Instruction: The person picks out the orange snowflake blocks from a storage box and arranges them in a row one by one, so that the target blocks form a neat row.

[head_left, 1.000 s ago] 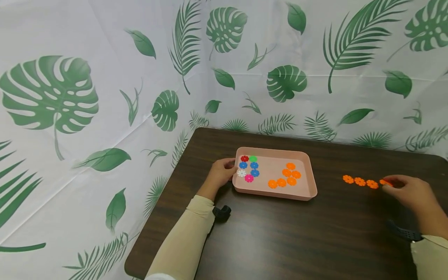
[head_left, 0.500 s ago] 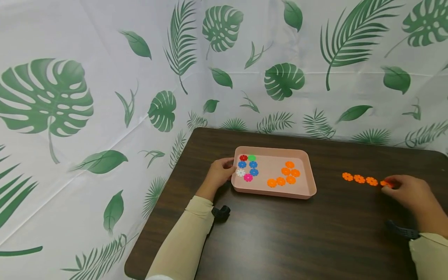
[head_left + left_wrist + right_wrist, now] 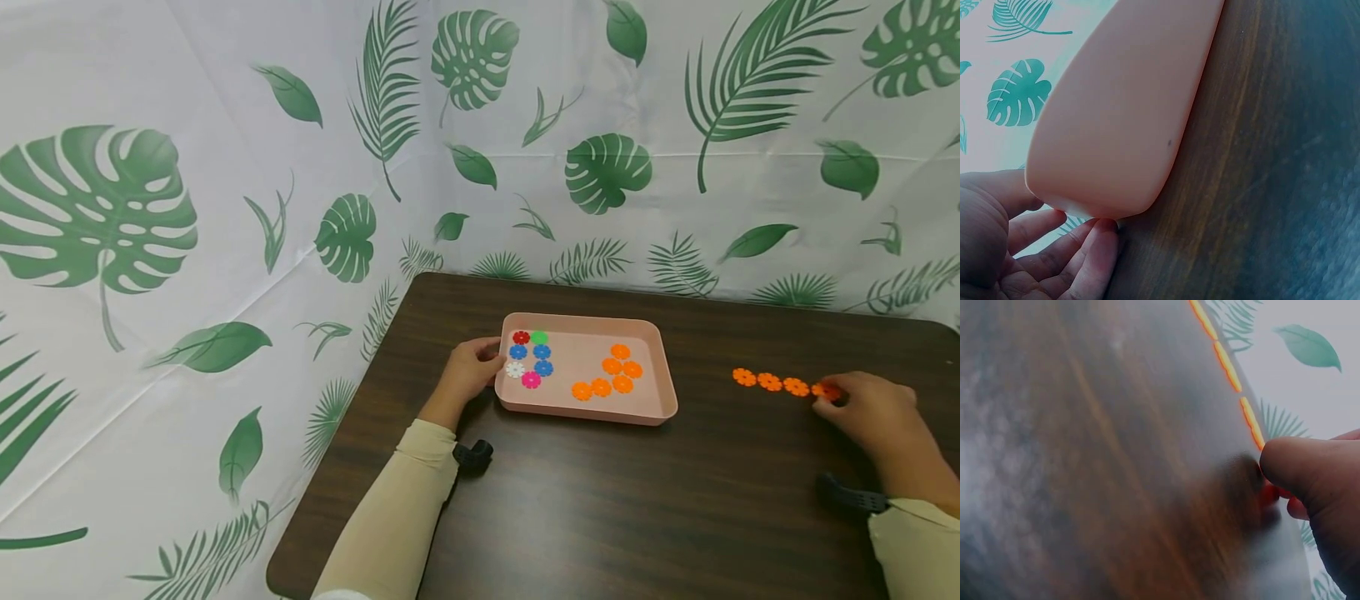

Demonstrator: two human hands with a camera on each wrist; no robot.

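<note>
My left hand (image 3: 467, 371) grips the left end of a shallow pink tray (image 3: 585, 414), thumb over the rim. In the left wrist view its fingertips (image 3: 1105, 228) touch the end wall low down, close to the tabletop. On the table to the right, my right hand (image 3: 873, 412) pinches an orange notched disc (image 3: 823, 391) between thumb and fingers. This disc is at the right end of a row of orange discs (image 3: 769, 382) lying flat. The right wrist view shows the row edge-on (image 3: 1227, 367), the thumb hiding most of the pinched disc.
Inside the tray, orange discs (image 3: 611, 366) lie at the right. Red (image 3: 521, 337), green (image 3: 539, 337), blue (image 3: 542, 352), white (image 3: 515, 369) and pink (image 3: 531, 380) ones are at the left. A leaf-patterned cloth (image 3: 525, 208) hangs behind the dark wooden table (image 3: 600, 517).
My right hand has shifted slightly left, bringing the pinched orange disc closer to the row and lying flatter. My left hand stays on the tray; the head view has shifted a little.
</note>
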